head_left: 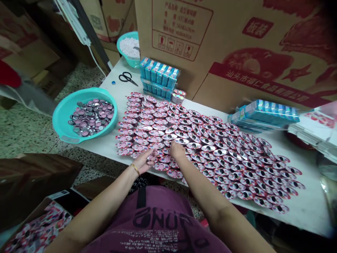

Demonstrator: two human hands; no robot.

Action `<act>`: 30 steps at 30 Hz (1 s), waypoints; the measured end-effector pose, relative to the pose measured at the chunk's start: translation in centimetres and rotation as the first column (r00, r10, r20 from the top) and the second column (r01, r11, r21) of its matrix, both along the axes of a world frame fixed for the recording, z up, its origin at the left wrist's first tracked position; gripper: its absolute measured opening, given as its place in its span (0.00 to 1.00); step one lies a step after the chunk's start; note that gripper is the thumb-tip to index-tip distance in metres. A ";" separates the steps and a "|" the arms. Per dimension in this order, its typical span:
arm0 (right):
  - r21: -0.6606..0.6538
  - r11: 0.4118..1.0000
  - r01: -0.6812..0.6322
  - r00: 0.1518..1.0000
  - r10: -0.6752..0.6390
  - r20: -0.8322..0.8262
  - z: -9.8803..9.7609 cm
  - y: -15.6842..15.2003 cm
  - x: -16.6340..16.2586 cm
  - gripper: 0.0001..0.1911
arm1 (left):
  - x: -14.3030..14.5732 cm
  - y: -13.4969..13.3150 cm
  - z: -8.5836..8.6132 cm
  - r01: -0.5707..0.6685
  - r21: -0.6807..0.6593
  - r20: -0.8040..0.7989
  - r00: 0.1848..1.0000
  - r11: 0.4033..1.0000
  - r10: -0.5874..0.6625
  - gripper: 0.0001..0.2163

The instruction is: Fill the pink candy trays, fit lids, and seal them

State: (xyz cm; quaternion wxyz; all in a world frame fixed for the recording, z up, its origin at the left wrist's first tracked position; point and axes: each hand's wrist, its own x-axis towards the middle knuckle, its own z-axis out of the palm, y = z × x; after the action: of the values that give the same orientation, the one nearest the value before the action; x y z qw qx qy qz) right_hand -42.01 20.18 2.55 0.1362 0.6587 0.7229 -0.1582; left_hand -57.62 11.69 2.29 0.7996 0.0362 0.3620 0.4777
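Rows of small oval-topped boxes (221, 153) with red and pink print stand packed together on the table. Those on the left have pink discs in their tops; on the right, dark round holes show. My left hand (144, 161), with a gold bracelet at the wrist, is turned palm up at the near edge of the rows, its fingers curled around small pink metal-rimmed discs (154, 153). Just right of it, my right hand (177, 151) is closed over the box tops, its fingertips pointing down. Whatever it pinches is hidden. More such discs fill a turquoise basin (59, 121) at the left.
Black scissors (128, 78) and a blue cap (113, 83) lie behind the basin. Wrapped blue packs (159, 77) stand at the back, more (268, 112) at the right. Large cartons (200, 45) wall the far side. A second bowl (134, 63) holds white bits.
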 end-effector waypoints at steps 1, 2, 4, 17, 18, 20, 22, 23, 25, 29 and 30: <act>-0.008 1.000 0.003 1.000 -0.003 0.013 -0.1 0.2 -0.1 0.18 | 0.0 0.1 0.1 0.012 0.016 0.006 1.000 1.000 -0.012 0.11; -0.014 1.000 0.008 1.000 -0.008 0.021 -0.1 0.4 -0.1 0.19 | 0.1 0.2 0.2 0.028 0.026 0.013 1.000 0.999 -0.029 0.12; -0.013 1.000 0.018 1.000 -0.018 0.019 0.0 0.4 0.2 0.21 | 0.2 0.4 0.2 0.086 0.027 0.033 0.996 0.996 -0.087 0.15; 0.130 0.991 -0.015 0.765 0.095 -0.637 0.8 -2.1 0.4 0.07 | 1.6 0.9 -0.6 0.282 -0.022 -0.013 0.959 0.959 -0.282 0.13; 0.140 0.990 0.033 0.817 0.054 -0.574 0.7 -1.3 0.8 0.07 | 1.2 0.9 -0.7 0.237 -0.036 0.017 0.971 0.971 -0.237 0.12; 0.173 0.981 0.083 0.921 -0.010 -0.389 0.7 0.5 1.2 0.07 | 0.3 0.7 -0.9 0.149 -0.050 0.067 0.987 0.988 -0.145 0.09; 0.155 0.985 0.081 0.978 -0.048 -0.204 0.7 2.0 0.9 0.10 | -0.5 0.5 -1.0 0.068 -0.054 0.093 0.994 0.996 -0.063 0.06; 0.122 0.990 0.069 0.990 -0.052 -0.135 0.7 2.7 0.6 0.12 | -0.7 0.5 -0.9 0.033 -0.053 0.098 0.995 0.998 -0.028 0.06; 0.053 0.997 0.055 0.998 -0.053 -0.039 0.7 3.6 -0.1 0.16 | -0.9 0.5 -0.7 -0.019 -0.046 0.105 0.994 0.999 0.023 0.08; -0.020 0.997 0.070 0.997 -0.069 0.042 0.7 4.5 -0.5 0.19 | -0.4 1.0 0.2 -0.037 0.004 0.167 0.985 0.999 0.036 0.14; -0.014 0.997 0.070 0.996 -0.069 0.049 0.9 4.3 -0.4 0.19 | -0.3 1.1 0.3 -0.030 0.017 0.181 0.983 0.999 0.027 0.15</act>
State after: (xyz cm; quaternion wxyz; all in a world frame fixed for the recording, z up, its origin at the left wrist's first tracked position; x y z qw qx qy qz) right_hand -42.42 24.51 3.42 0.1532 0.6860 0.6948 -0.1524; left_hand -57.90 12.81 2.57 0.8218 -0.0044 0.2837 0.4940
